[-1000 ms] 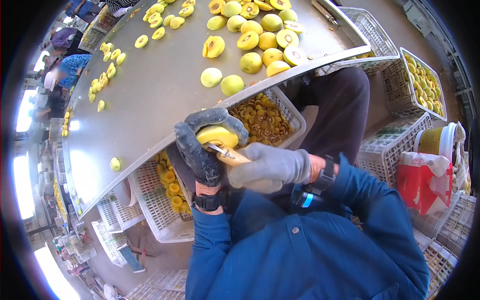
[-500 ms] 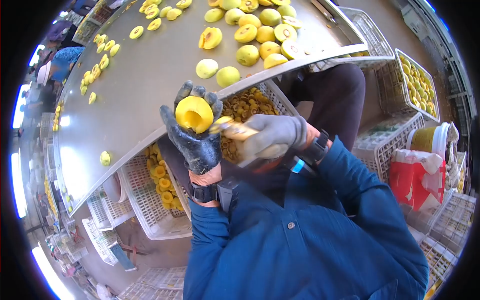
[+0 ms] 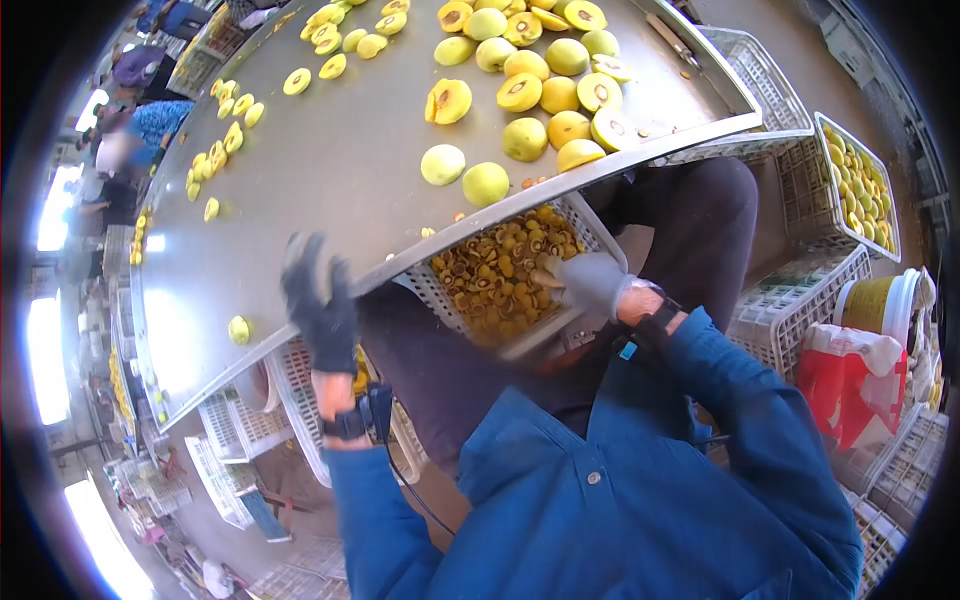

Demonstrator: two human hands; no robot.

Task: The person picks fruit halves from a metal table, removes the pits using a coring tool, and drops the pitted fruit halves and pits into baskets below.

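My left hand, in a dark glove, is raised over the steel table's near edge, its fingers apart and blurred, with no fruit visible in it. In a grey glove, my right hand hangs over the right side of a crate between my knees. Its fingers are curled; whatever they hold is hidden. Scooped-out peach pits with flesh on them fill that crate. On the table are whole and halved yellow peaches. A cut peach lies left of the main pile.
A knife lies along the table's far right rim. At right stand a crate of peaches, stacked crates, a bucket and a red-and-white bag. White crates sit below the left edge. Other people are far left.
The hollowed peach half has left my left hand, which has moved left and down. My right hand has moved right, away from it, over the pit crate. The view has shifted slightly.
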